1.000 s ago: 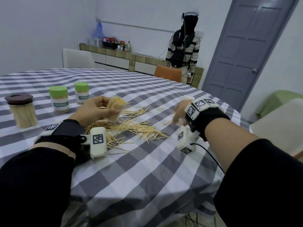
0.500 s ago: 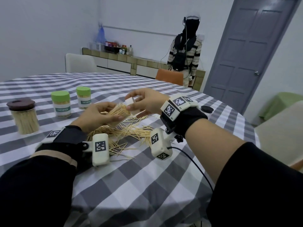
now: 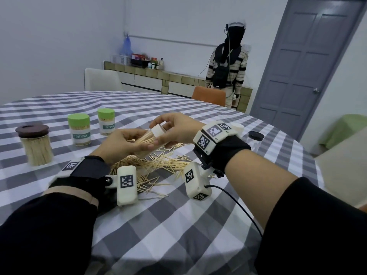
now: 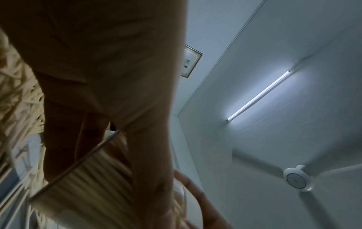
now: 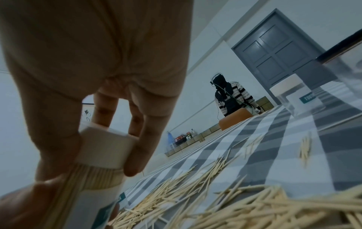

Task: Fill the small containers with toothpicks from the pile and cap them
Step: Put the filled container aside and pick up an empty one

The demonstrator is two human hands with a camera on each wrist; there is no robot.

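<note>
Left hand (image 3: 121, 143) curled round a clear container (image 3: 146, 144) packed with toothpicks, held above the pile (image 3: 158, 165). Right hand (image 3: 174, 130) pinching a white cap (image 3: 157, 130), now seated on the container's mouth rather than just short of it as half a second earlier. Long axis tilted, capped end up and to the right.

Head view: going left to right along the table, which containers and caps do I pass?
Brown-lidded jar → nearer green-capped container → farther green-capped container → white cap in the right hand → white-capped container → black lid.
</note>
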